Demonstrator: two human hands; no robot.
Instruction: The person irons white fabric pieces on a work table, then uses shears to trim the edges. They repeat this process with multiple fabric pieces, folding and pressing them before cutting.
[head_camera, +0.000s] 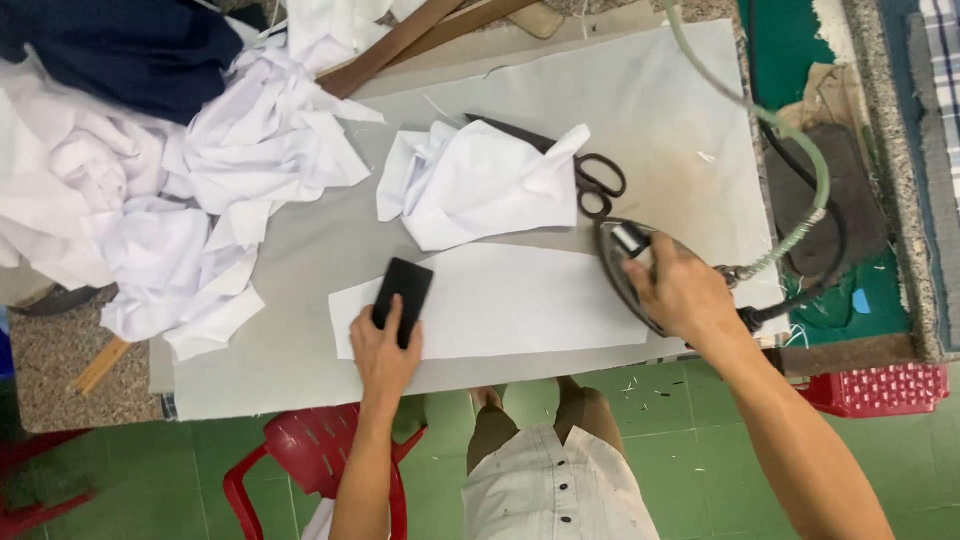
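A long white fabric strip (510, 300) lies flat on the grey padded ironing board (300, 370). My left hand (382, 350) presses a black rectangular block (402, 290) down on the strip's left end. At the strip's right end, my right hand (680, 290) grips the handle of a dark steam iron (622, 262). A green hose (800, 150) and a black cord run from the iron off to the right.
Crumpled white fabric (470, 185) partly covers black scissors (598, 180) behind the strip. A large heap of white cloth pieces (170, 190) and dark navy cloth (120, 50) fill the left. Wooden slats (420, 35) lie at the back. A red plastic chair (310, 450) stands below.
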